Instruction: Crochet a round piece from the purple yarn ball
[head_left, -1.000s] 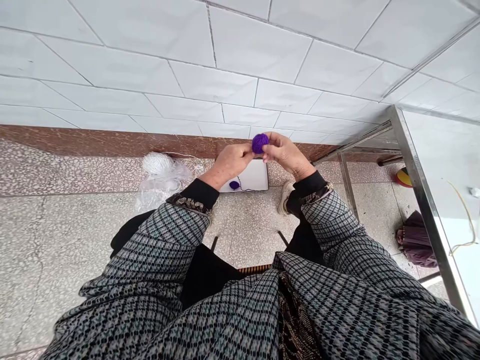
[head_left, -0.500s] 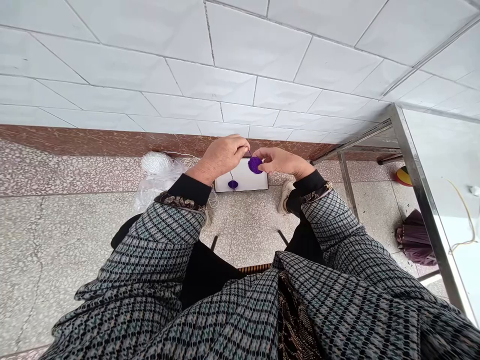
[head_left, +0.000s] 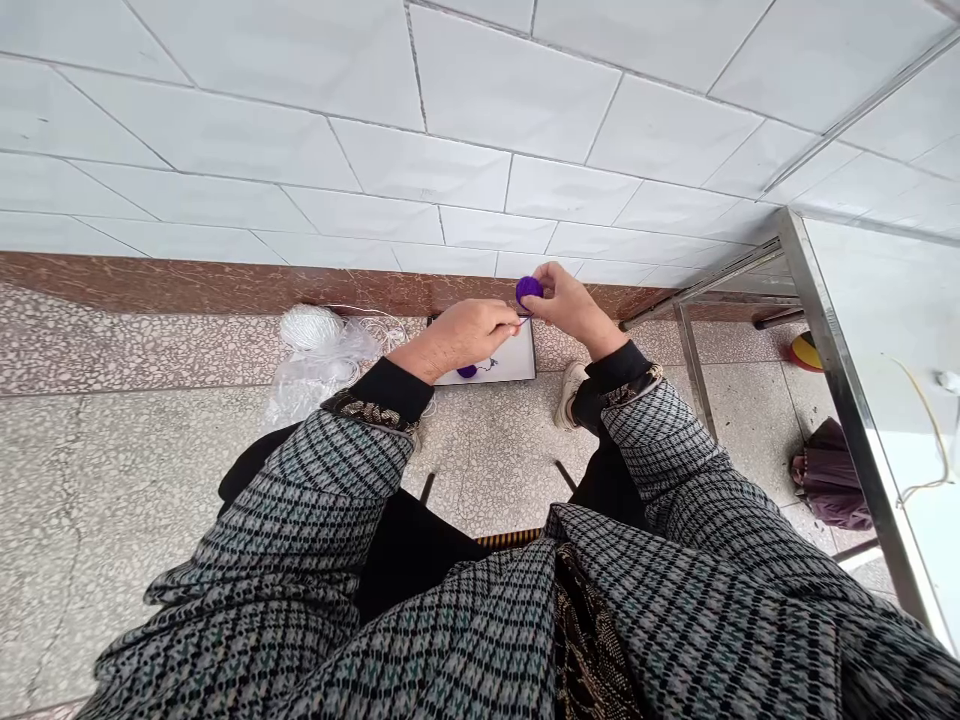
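A small purple ball of yarn (head_left: 529, 291) is pinched between the thumb and fingers of my right hand (head_left: 564, 304). From it a short purple strand runs to my left hand (head_left: 475, 336), whose thumb and forefinger are closed on the yarn. Both hands are above a shallow white box (head_left: 520, 362) with a dark rim on the floor. Inside that box lies a second purple yarn ball (head_left: 467, 371), partly covered by my left hand, with a loose dark strand beside it.
Left of the box, a white cord bundle (head_left: 311, 327) sits by a clear plastic bag (head_left: 311, 385). A tiled wall (head_left: 465, 245) rises just ahead. On the right stands a metal-framed table (head_left: 840, 370); a dark purple folded umbrella (head_left: 831, 475) lies beneath it.
My right hand has risen slightly with the yarn ball, while my left hand has moved down and right. The strand in the box now lies slack to the right of the second ball.
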